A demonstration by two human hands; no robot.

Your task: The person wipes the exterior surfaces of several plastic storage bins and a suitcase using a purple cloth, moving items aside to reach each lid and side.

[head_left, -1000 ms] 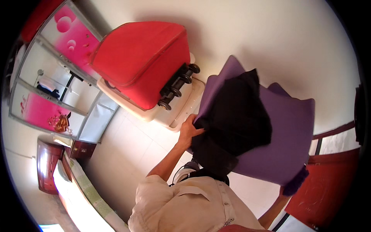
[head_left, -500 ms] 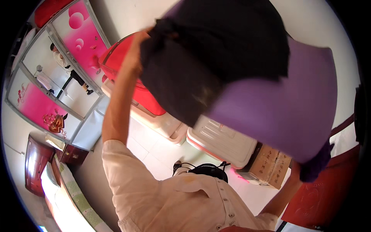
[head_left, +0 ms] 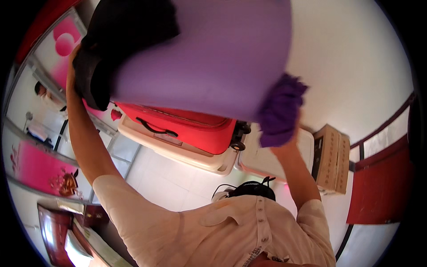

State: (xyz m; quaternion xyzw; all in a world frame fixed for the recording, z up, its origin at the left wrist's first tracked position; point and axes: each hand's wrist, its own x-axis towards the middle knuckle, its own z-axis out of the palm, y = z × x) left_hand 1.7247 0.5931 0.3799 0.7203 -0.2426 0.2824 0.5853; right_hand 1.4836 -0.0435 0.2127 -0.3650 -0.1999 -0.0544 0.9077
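Observation:
A wide, smooth purple sheet [head_left: 204, 62] stretches between my raised arms, blurred by motion. Black cloth [head_left: 131, 31] covers its left end. At upper left, my left hand [head_left: 74, 55] is closed on the black cloth's edge, its fingers mostly hidden. Crumpled dark purple cloth [head_left: 282, 109] bunches at the sheet's right corner. My right hand [head_left: 291, 141] grips that bunch from below, fingers largely covered. Whether the black and purple pieces are joined, I cannot tell.
Beneath the sheet, a red suitcase [head_left: 200, 135] lies on a cream plastic bin [head_left: 178, 158]. A second pale lidded bin [head_left: 304, 144] and a cardboard box [head_left: 333, 160] stand to the right. Mirrored pink wardrobe doors [head_left: 40, 164] are at left, dark red furniture [head_left: 378, 191] at right.
The sheet and black cloth have swung left. My right hand has risen from the lower right toward the middle, and my left hand has gone farther left. More of the red suitcase shows.

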